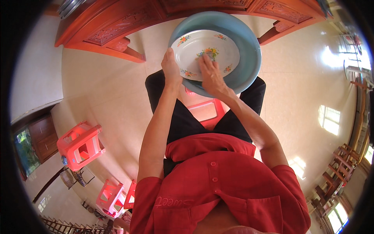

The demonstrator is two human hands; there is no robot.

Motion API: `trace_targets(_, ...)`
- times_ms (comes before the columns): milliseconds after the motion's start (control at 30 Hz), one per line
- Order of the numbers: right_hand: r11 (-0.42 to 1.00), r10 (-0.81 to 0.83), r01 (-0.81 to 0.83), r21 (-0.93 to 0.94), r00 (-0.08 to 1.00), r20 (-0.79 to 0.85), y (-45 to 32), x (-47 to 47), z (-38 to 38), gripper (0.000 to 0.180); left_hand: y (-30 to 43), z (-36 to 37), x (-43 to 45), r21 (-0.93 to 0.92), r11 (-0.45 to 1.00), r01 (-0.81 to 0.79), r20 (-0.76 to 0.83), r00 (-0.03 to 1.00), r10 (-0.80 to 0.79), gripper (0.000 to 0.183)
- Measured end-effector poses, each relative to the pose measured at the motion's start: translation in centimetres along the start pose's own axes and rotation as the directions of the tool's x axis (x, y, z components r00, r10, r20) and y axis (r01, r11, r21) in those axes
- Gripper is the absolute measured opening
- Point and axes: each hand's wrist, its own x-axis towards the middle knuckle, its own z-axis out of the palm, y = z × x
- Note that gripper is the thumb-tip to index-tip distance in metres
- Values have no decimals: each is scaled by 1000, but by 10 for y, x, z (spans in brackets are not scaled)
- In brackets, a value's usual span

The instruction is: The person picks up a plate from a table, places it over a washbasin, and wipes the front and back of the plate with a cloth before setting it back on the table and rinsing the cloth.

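An oval white plate (190,55) with printed flowers is held tilted inside a large blue-green basin (251,58). My left hand (171,68) grips the plate's left rim, its thumb on the edge. On the plate's middle, my right hand (211,71) presses a small grey scouring pad (210,55) with its fingertips. Between my knees and below the basin shows part of a red plastic stool (214,112). The inside bottom of the basin is mostly hidden by the plate and my right hand.
A carved reddish wooden table (122,25) stands just beyond the basin, with metal items (70,7) at its left end. Pink plastic stools (80,146) stand on the tiled floor at left and lower left. Wooden furniture (339,166) lines the right side.
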Motion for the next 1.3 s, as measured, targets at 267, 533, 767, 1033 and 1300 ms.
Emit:
trace_targets(267, 969, -103, 91, 229, 994, 41, -30, 5, -5, 47, 5, 4, -3, 30, 1000, 8, -8, 1000, -8, 37)
trace_targets(533, 996, 80, -85, 13, 971, 227, 29, -18, -29, 37, -1, 2, 0, -21, 1000, 3, 6, 1000, -2, 34)
trace_targets(767, 988, 151, -145, -43, 964, 219, 45, -16, -31, 40, -7, -6, 7, 19, 1000, -7, 39, 999, 6, 37)
trace_targets(1033, 967, -142, 142, 210, 990, -15, -19, -7, -8, 47, 4, 3, -1, 13, 999, 36, -11, 999, -36, 35)
trace_targets(1300, 980, -145, 163, 111, 978, -153, -15, 43, 16, 54, 10, 8, -5, 21, 999, 42, -32, 999, -42, 36)
